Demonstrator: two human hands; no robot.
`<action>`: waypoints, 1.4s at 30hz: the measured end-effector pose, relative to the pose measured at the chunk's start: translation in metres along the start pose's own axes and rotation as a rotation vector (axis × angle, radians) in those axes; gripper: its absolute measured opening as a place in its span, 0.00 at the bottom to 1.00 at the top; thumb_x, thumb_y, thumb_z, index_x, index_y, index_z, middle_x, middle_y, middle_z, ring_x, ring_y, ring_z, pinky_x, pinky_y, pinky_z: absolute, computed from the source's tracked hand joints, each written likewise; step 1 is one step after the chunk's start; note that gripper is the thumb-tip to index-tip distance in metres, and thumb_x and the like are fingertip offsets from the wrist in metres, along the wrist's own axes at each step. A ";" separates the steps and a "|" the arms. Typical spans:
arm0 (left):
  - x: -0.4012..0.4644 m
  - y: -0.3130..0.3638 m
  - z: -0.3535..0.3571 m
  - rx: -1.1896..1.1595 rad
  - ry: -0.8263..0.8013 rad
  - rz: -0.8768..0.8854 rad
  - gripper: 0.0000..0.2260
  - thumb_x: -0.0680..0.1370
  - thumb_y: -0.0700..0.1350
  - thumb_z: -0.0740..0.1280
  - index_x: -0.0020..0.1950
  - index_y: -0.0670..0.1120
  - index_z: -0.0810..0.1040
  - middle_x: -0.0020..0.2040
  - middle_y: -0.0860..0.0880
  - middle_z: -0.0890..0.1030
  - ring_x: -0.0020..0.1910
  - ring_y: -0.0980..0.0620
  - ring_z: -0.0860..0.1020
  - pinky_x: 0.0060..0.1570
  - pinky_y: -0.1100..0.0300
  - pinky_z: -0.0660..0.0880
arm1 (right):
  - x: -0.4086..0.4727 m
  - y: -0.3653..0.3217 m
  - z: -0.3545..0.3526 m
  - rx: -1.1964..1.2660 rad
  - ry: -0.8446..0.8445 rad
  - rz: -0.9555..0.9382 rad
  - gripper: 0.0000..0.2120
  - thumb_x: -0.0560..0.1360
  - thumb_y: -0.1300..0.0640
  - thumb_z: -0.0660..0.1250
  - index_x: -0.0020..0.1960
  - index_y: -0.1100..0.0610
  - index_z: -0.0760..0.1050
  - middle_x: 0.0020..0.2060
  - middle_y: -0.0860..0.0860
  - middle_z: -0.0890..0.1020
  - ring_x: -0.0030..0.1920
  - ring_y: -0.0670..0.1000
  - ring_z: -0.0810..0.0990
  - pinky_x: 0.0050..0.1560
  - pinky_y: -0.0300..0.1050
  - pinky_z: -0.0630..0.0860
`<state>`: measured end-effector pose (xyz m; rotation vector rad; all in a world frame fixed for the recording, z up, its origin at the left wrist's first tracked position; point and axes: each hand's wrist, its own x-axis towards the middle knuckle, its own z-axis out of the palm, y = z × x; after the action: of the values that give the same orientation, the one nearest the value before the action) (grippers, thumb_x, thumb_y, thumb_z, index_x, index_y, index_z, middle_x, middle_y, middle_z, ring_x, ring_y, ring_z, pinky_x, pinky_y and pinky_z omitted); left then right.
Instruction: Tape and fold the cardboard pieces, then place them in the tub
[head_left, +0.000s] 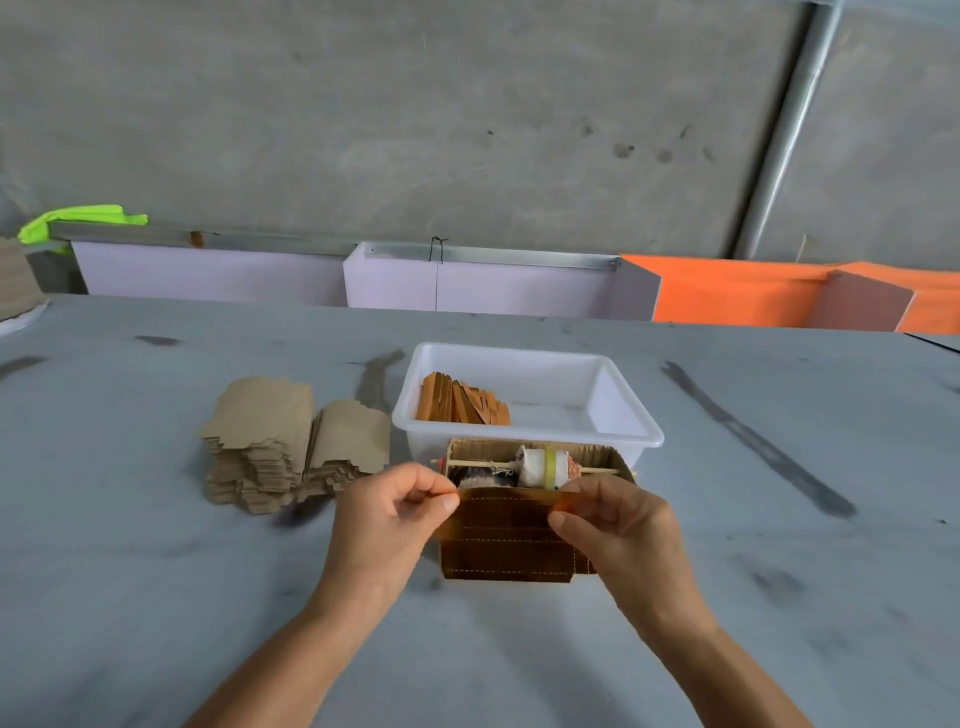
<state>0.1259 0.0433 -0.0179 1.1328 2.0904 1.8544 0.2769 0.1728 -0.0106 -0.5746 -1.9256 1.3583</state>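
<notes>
Head view. Left hand (387, 525) and right hand (618, 525) each pinch one end of an amber tape strip (506, 499), thumb against forefinger. The strip runs left to right, stretched just above the far edge of a cardboard piece (506, 545) lying flat on the table (156, 597) between the hands, already darkened with tape. Both hands sit equally near; the likely laying move is straight down. Just beyond, touching or nearly so, a cardboard dispenser box (597, 454) carries the tape roll (545, 466) on a stick. Behind it, the white tub (571, 364) holds finished folded pieces (462, 402). Untaped blanks (275, 441) are stacked left, clear of the work.
</notes>
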 end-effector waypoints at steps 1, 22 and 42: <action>-0.005 -0.001 0.000 0.081 0.002 0.085 0.12 0.71 0.35 0.72 0.34 0.53 0.80 0.35 0.56 0.82 0.36 0.61 0.79 0.38 0.74 0.71 | -0.004 0.002 -0.004 -0.091 0.006 -0.088 0.11 0.70 0.70 0.70 0.39 0.54 0.81 0.35 0.47 0.84 0.39 0.46 0.82 0.39 0.33 0.76; -0.063 -0.043 0.008 0.585 -0.380 0.423 0.03 0.66 0.45 0.72 0.33 0.47 0.83 0.34 0.52 0.79 0.39 0.59 0.72 0.41 0.61 0.68 | -0.064 0.055 -0.022 -0.745 -0.217 -0.319 0.02 0.71 0.61 0.72 0.39 0.57 0.82 0.42 0.49 0.82 0.43 0.54 0.78 0.43 0.54 0.76; -0.058 -0.041 0.031 0.727 -0.239 -0.175 0.05 0.71 0.51 0.72 0.37 0.52 0.82 0.55 0.58 0.74 0.60 0.53 0.67 0.54 0.60 0.58 | -0.056 0.053 0.008 -0.777 0.043 0.351 0.06 0.68 0.58 0.68 0.35 0.55 0.83 0.34 0.48 0.78 0.49 0.53 0.75 0.50 0.45 0.71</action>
<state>0.1660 0.0353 -0.0839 1.1552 2.6702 0.8264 0.3059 0.1474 -0.0775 -1.3462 -2.3669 0.7207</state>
